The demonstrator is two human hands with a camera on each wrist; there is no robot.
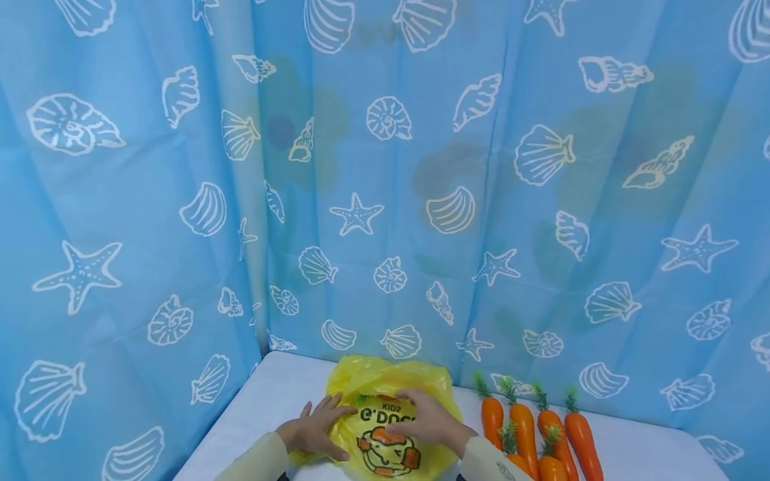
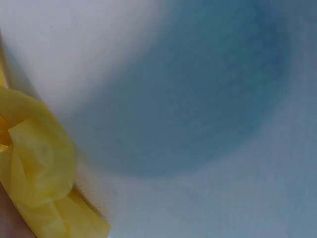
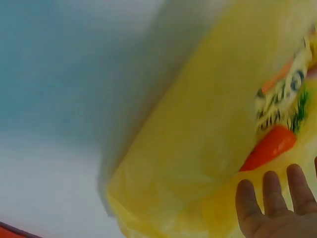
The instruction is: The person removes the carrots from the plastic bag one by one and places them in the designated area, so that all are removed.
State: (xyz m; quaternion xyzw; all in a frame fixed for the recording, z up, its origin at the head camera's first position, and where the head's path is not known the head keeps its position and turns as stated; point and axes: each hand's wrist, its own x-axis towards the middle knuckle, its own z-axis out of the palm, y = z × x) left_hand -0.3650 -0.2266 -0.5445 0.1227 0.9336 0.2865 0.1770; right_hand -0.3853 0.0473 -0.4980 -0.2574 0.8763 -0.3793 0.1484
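Note:
A yellow plastic bag (image 1: pixel 421 375) with a printed duck and lettering lies on the table. My left hand (image 1: pixel 315 427) rests against its left side with fingers spread. My right hand (image 1: pixel 424 421) is over the bag's right part, near its opening, fingers apart. In the right wrist view, the fingers (image 3: pixel 272 193) extend at the bag's mouth and hold nothing visible. An orange carrot (image 3: pixel 270 148) with green leaves (image 3: pixel 298 113) shows inside the bag. The left wrist view catches a crumpled bag edge (image 2: pixel 42 158) and only a sliver of the hand.
Several orange carrots (image 1: pixel 523 427) with green tops lie side by side right of the bag, close to my right forearm. The white table (image 1: pixel 265 394) meets a blue curtain (image 1: pixel 385 234) with white shells at its back and left.

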